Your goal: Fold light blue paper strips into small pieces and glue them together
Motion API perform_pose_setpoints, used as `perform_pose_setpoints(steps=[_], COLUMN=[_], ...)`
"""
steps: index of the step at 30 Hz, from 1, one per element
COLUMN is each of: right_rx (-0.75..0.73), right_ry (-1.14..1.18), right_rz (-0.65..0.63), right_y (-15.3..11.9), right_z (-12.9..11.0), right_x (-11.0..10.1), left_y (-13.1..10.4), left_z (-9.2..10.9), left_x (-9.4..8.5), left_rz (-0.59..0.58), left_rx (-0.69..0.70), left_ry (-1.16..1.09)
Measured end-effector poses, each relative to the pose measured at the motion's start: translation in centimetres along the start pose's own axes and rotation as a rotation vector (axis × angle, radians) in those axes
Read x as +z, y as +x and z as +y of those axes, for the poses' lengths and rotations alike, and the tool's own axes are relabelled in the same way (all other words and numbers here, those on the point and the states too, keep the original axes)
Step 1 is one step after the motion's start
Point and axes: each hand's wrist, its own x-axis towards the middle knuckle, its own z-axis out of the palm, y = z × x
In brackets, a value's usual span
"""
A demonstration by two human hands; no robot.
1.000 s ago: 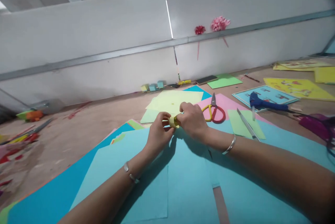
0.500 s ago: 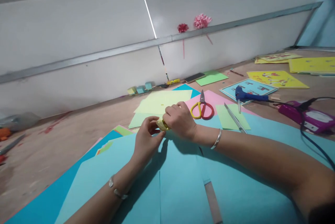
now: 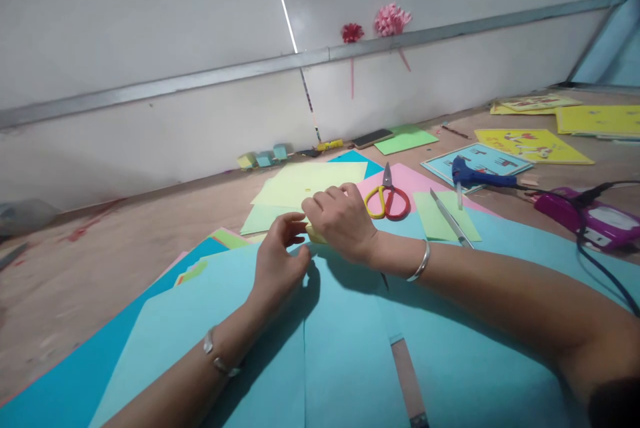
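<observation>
Yellow paper piece (image 3: 316,236) is peeking out over blue paper (image 3: 345,361); your right hand (image 3: 341,223) is gripping it, your left hand (image 3: 280,258) is curling loosely alongside, and squeezing too hard is risking creases.

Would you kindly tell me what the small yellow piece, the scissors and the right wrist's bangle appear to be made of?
Small yellow piece: probably matte paper, from its pale, dull surface; the right hand hides much.
Scissors: likely metal blades, from their grey sheen; the smooth, coloured handles may be plastic.
Bangle: likely polished metal, given its silvery highlights.
</observation>
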Motion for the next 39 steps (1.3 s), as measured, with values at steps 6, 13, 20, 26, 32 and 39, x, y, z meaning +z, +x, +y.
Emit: perform_pose_setpoints(steps=[6,13,20,26,32,39], right_rx=[-0.12,-0.288,-0.222,-0.211,-0.188,-0.097], right_ry=[0.052,0.022,0.028,0.101,0.126,0.298], right_rz=[-0.004,0.001,0.065,0.167,0.246,0.255], right_y=[-0.1,0.3,0.3,0.5,0.4,0.2], right_z=[0.5,1.1,1.4,1.6,1.6,1.0], right_x=[0.4,0.3,0.2,-0.3,-0.3,-0.6], left_y=[-0.3,-0.2,0.5,0.8,0.7,0.6], left_z=[0.4,1.3,-0.9,-1.9,-1.9,-1.4], left_x=[0.1,0.0,-0.3,-0.4,-0.4,-0.2], left_rz=[0.076,0.116,0.225,0.251,0.261,0.253], left_rx=[-0.086,-0.283,-0.088,0.047,0.068,0.055], left_ry=[-0.1,-0.374,-0.248,-0.066,0.01,-0.052])
